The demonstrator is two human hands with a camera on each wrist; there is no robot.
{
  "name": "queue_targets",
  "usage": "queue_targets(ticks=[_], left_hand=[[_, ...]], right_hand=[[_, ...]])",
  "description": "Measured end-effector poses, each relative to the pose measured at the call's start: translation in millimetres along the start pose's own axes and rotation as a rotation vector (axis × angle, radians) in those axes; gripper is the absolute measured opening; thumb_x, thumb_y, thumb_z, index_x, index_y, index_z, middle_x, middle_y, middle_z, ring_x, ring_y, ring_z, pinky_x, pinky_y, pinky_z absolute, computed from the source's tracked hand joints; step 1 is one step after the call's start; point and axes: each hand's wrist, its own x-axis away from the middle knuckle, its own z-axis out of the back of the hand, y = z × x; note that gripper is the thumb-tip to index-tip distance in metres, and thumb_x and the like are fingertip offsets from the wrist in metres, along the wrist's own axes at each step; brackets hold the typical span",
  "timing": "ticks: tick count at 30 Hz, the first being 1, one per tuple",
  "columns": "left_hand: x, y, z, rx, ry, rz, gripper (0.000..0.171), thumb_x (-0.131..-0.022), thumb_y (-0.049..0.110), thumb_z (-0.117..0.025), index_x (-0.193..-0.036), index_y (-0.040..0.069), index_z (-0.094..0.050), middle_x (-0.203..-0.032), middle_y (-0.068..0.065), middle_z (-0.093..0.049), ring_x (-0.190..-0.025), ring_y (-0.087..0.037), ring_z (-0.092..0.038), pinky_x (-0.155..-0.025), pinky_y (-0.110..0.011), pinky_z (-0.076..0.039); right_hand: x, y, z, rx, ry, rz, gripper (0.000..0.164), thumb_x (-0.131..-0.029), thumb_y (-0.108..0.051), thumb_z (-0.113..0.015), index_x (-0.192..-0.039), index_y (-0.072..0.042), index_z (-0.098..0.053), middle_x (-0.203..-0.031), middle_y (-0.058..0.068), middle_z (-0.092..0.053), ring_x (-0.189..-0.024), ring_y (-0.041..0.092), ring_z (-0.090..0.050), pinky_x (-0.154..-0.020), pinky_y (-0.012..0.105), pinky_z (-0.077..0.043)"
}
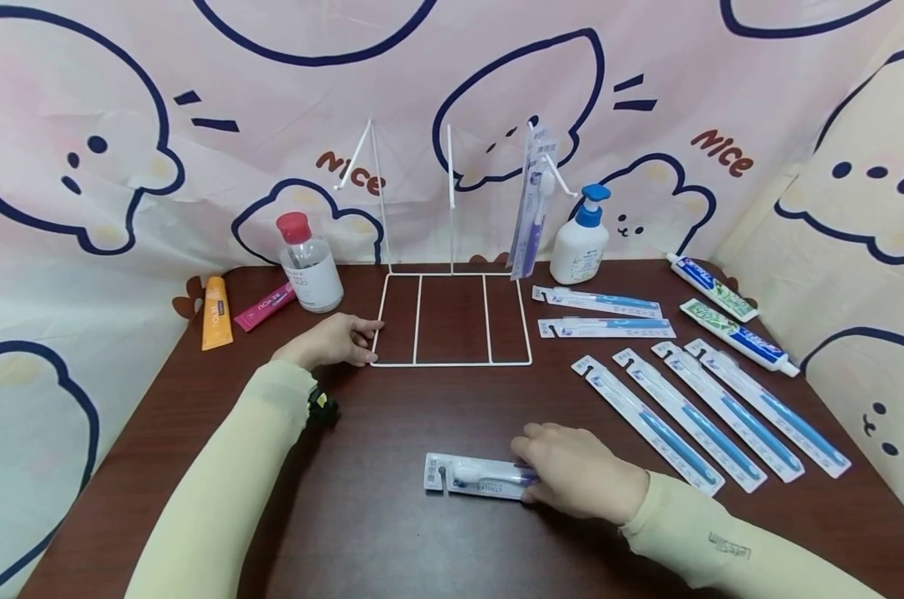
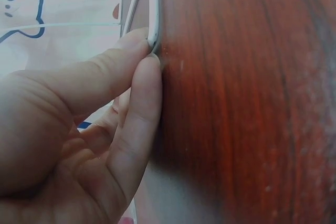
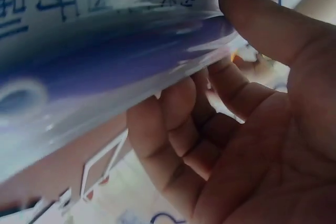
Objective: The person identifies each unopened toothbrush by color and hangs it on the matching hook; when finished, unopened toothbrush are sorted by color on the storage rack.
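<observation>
My right hand point(image 1: 582, 474) grips a packaged purple toothbrush point(image 1: 481, 477) over the front of the table. The pack's hook-hole end points left in the head view. In the right wrist view the purple handle point(image 3: 131, 59) shows through clear plastic, with the thumb on one edge and fingers on the other. On the left, my left hand point(image 1: 335, 341) pinches the front left corner of a white wire rack point(image 1: 452, 363); thumb and finger meet at the wire point(image 2: 153, 30) in the left wrist view. More packaged purple toothbrushes point(image 1: 532, 208) hang from the rack's right hook.
Several packaged blue toothbrushes point(image 1: 649, 424) lie at the right, beside two toothpaste tubes point(image 1: 739, 337). A white pump bottle point(image 1: 580, 249) stands behind them. Left of the rack are a red-capped bottle point(image 1: 313, 274), a pink tube point(image 1: 264, 306) and an orange tube point(image 1: 216, 314). Printed cloth walls enclose the table.
</observation>
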Motion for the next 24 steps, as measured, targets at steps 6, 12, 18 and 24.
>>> queue_targets(ticks=[6, 12, 18, 24], left_hand=[[0.4, -0.3, 1.0, -0.007, 0.004, -0.010, 0.068, -0.075, 0.013, -0.076, -0.136, 0.010, -0.046, -0.111, -0.013, -0.055, -0.095, -0.025, -0.049, -0.067, -0.026, -0.050], [-0.2, 0.0, 2.0, -0.022, 0.014, -0.013, 0.068, -0.075, 0.013, -0.076, -0.136, 0.011, -0.047, -0.111, -0.012, -0.056, -0.095, -0.025, -0.050, -0.067, -0.027, -0.050], [0.5, -0.3, 1.7, -0.030, 0.018, -0.011, 0.069, -0.074, 0.017, -0.077, -0.136, 0.013, -0.047, -0.111, -0.010, -0.057, -0.095, -0.024, -0.049, -0.068, -0.026, -0.048], [1.7, -0.6, -0.2, -0.018, 0.017, 0.001, 0.069, -0.074, 0.017, -0.077, -0.136, 0.013, -0.046, -0.112, -0.010, -0.058, -0.095, -0.024, -0.050, -0.068, -0.026, -0.049]], right_hand=[[7, 14, 23, -0.129, 0.122, -0.072, 0.028, -0.071, -0.040, -0.076, -0.077, -0.026, -0.053, -0.067, -0.017, -0.048, -0.060, 0.003, -0.044, -0.052, 0.024, -0.037], [10, 34, 50, -0.428, 0.288, -0.159, 0.027, -0.081, -0.024, -0.071, -0.102, -0.019, -0.054, -0.087, -0.004, -0.061, -0.071, 0.007, -0.058, -0.057, 0.024, -0.049], [3, 57, 78, -0.565, 0.454, -0.284, 0.042, -0.087, -0.026, -0.063, -0.121, -0.010, -0.044, -0.115, 0.012, -0.057, -0.095, 0.027, -0.060, -0.073, 0.045, -0.051], [-11, 75, 96, -0.560, 0.499, -0.366, 0.046, -0.086, -0.030, -0.062, -0.122, -0.008, -0.043, -0.118, 0.014, -0.057, -0.095, 0.029, -0.061, -0.074, 0.051, -0.048]])
